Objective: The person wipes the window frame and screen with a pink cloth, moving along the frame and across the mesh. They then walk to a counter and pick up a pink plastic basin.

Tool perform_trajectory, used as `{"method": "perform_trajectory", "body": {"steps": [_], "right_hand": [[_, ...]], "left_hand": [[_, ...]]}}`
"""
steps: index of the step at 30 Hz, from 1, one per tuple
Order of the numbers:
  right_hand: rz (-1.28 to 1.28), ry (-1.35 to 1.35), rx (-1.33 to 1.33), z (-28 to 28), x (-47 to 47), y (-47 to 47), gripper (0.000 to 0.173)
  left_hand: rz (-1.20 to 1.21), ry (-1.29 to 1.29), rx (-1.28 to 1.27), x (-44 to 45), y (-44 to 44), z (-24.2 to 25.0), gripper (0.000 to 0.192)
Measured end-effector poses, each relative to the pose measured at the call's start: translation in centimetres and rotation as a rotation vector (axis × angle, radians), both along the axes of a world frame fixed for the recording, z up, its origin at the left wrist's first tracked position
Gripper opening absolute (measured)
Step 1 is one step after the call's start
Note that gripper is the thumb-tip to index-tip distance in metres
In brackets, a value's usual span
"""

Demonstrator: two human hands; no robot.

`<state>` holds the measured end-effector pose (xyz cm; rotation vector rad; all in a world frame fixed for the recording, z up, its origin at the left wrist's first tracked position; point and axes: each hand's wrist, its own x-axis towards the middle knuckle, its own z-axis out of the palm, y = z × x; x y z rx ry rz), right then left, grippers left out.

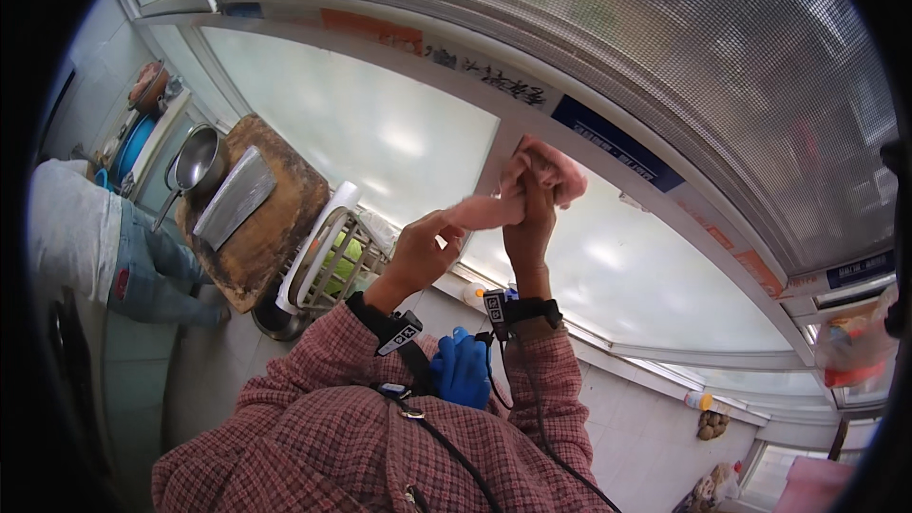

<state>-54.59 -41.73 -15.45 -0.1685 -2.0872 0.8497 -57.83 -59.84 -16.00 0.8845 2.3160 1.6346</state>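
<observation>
A pink cloth (491,212) is stretched between my two raised hands. My left hand (420,253) pinches its narrow end. The bunched part is gripped in my right hand (531,224), up against the white window frame (491,171). Frosted glass panes (385,128) lie on either side of that upright, and the cloth overlaps the right-hand pane (627,271). Above runs a rail with stickers that bear writing, including a dark blue one (616,142). A mesh screen (641,0) fills the top. Blue gloves (462,370) show between my forearms, at my front.
To the left are a worn wooden board (285,206) with a foil-coloured sheet (235,197), a metal pan (199,157) and a rack (349,249). Another person in jeans (153,256) stands beyond. Bottles (698,400) stand along the sill; bags (712,488) lie lower right.
</observation>
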Motion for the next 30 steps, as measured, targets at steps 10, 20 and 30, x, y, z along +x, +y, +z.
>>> {"method": "perform_trajectory", "body": {"steps": [10, 20, 30], "right_hand": [[0.082, -0.132, -0.157, -4.2, 1.1, -0.1, 0.045], [-0.018, -0.033, 0.085, 1.9, 4.3, 4.1, 0.036], [-0.482, 0.540, -0.322, 0.9, 19.6, 19.1, 0.018]], "left_hand": [[-0.138, -0.076, -0.056, 2.9, -0.4, -2.2, 0.022], [-0.231, -0.304, -0.166, 3.6, -0.5, -4.9, 0.028], [-0.221, -0.334, -0.102, 2.8, -0.1, -4.9, 0.025]]}}
